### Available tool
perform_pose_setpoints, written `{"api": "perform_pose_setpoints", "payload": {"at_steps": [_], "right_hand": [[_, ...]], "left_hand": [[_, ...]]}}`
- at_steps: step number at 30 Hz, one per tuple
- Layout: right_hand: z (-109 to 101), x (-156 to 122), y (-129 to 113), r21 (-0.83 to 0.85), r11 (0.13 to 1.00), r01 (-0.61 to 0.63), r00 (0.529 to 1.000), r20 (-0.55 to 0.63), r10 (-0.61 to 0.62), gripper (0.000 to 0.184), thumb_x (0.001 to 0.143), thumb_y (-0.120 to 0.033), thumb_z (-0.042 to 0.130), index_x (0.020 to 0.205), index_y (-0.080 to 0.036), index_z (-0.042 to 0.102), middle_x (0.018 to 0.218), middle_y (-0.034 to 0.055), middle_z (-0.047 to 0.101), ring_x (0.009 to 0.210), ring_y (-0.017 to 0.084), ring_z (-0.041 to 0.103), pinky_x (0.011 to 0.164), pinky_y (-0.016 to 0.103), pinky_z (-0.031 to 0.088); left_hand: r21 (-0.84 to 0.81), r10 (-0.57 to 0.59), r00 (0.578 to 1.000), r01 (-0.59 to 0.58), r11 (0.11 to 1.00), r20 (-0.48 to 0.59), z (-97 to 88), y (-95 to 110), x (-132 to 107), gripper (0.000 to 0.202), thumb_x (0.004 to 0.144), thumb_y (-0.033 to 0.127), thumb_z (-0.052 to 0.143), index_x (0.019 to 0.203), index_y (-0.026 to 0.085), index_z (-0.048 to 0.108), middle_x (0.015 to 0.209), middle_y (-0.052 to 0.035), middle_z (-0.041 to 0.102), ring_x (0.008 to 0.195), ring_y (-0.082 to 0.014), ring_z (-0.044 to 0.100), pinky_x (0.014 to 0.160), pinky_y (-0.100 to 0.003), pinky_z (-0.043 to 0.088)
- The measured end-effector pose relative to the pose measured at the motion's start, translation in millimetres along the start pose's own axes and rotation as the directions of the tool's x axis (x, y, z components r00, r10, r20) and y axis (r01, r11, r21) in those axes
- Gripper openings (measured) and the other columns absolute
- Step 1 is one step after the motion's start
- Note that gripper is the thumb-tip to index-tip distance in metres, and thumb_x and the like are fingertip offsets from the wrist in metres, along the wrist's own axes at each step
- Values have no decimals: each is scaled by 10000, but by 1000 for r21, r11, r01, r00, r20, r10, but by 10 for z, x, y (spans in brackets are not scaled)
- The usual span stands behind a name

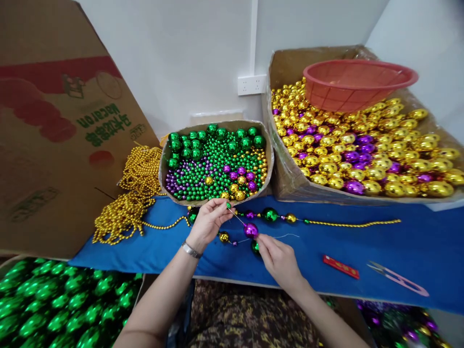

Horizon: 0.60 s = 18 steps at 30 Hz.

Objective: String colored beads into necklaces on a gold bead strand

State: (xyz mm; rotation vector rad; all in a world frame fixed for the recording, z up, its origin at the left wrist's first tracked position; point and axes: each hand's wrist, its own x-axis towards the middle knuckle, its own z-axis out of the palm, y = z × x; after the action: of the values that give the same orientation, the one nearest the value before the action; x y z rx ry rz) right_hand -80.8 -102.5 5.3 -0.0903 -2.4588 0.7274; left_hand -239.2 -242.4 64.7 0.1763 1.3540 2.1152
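Note:
My left hand [210,221] pinches a small green bead [228,206] at its fingertips, in front of the bead box. A thin needle [237,216] slants from that bead down to a shiny purple bead [251,230]. My right hand [279,258] is closed at the lower edge of the purple bead. A large green bead [255,247] shows partly beside the right fingers. On the blue cloth behind my hands lies a strand with a purple bead [249,214], a green bead [270,214] and a gold bead chain [355,224].
A divided box [270,166] of green, purple and gold beads stands behind. At right are a carton [286,188] of gold beads, a red basket [358,87], a red packet [340,267] and pink thread snips [402,279]. Gold chains [119,217] pile beside a tall carton [54,145].

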Motion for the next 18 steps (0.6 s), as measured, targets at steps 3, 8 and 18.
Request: {"api": "perform_pose_setpoints", "payload": {"at_steps": [3,8,18], "right_hand": [[8,-5,15,-44,999,15,1000,-19,-16,260,949,-221,379,918,-173,632,815,60,710,706,140,666,686,218,487],[17,-17,36,-97,994,40,999,-32,-44,246,946,-206,390,927,-168,632,802,58,709,697,141,665,664,218,467],[-39,-26,18,-8,1000,-13,1000,7,13,261,956,-231,374,891,-174,620,758,45,696,660,136,654,636,223,462]], "left_hand": [[14,38,999,-38,999,-17,16,0,-4,258,679,257,764,842,123,616,844,-74,703,782,-168,681,700,-263,553],[46,82,996,-80,996,-43,40,-20,10,272,666,285,772,834,138,617,802,-49,694,760,-160,677,685,-263,551],[48,88,996,-86,995,-26,81,-8,25,260,643,230,788,815,130,620,791,-40,688,768,-161,676,679,-254,554]]}}
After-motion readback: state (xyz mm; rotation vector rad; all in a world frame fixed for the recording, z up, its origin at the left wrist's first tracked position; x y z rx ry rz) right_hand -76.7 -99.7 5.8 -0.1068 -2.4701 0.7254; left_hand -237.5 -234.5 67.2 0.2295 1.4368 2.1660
